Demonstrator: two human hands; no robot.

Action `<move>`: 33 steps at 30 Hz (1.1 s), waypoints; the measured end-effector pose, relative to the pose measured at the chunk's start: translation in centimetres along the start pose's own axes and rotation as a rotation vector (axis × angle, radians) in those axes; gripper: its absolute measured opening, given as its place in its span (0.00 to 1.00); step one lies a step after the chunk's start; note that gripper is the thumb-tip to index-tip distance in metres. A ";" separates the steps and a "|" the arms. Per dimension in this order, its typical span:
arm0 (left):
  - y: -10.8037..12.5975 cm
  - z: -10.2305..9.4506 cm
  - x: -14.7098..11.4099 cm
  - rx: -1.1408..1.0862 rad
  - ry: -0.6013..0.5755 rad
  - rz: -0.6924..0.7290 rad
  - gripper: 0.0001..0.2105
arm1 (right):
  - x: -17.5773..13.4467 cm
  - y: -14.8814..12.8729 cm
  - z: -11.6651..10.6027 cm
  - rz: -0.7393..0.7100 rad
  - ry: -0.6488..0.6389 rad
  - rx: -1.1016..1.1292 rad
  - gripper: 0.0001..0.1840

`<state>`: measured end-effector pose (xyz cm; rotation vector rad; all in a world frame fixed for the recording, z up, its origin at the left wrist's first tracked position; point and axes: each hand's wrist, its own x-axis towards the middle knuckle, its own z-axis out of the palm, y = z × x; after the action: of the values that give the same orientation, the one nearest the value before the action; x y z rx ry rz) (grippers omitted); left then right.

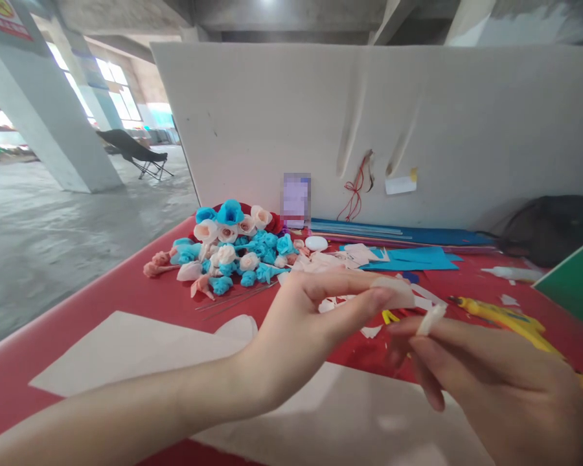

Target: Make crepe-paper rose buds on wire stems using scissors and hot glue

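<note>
My left hand (pixel 315 323) pinches a pale cream paper petal (pixel 393 292) between thumb and fingers. Close by on the right, my right hand (pixel 476 362) is closed on a small rolled piece of cream paper (pixel 431 320), held upright between thumb and forefinger. A small gap separates the two pieces. Beneath the hands lies a large cream paper sheet (pixel 369 414), partly covered by my left forearm. Another cream sheet (pixel 126 349) lies to the left, with cut rounded petals (pixel 237 327) at its edge.
Blue, cream and pink paper flowers (pixel 243 249) are heaped at the back left of the red table (pixel 170 294). Blue paper (pixel 412 259) lies behind my hands. A yellow glue gun (pixel 505 317) rests at right. A phone (pixel 295 200) leans against the white panel (pixel 262 116).
</note>
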<state>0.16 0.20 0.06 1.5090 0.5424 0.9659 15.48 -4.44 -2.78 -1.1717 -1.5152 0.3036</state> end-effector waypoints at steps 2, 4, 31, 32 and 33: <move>0.1 0.2 -0.3 -0.037 -0.013 -0.042 0.10 | -0.2 0.0 0.2 -0.002 -0.019 0.000 0.07; 0.0 0.5 -0.6 -0.107 -0.042 -0.074 0.10 | -0.2 0.0 0.3 -0.020 -0.061 -0.014 0.07; 0.5 0.5 -0.4 -0.229 -0.125 -0.121 0.11 | 0.2 -0.2 -0.6 0.120 -0.264 0.149 0.14; 0.3 0.4 -0.4 -0.242 -0.083 -0.103 0.12 | 0.1 -0.2 -0.7 0.168 -0.288 0.210 0.15; 0.2 0.4 -0.3 -0.253 -0.036 -0.086 0.13 | 0.1 -0.1 -0.8 0.221 -0.302 0.271 0.15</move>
<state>0.28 -0.32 0.18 1.2645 0.4383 0.9034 16.09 -4.72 -2.34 -1.1096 -1.5430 0.8406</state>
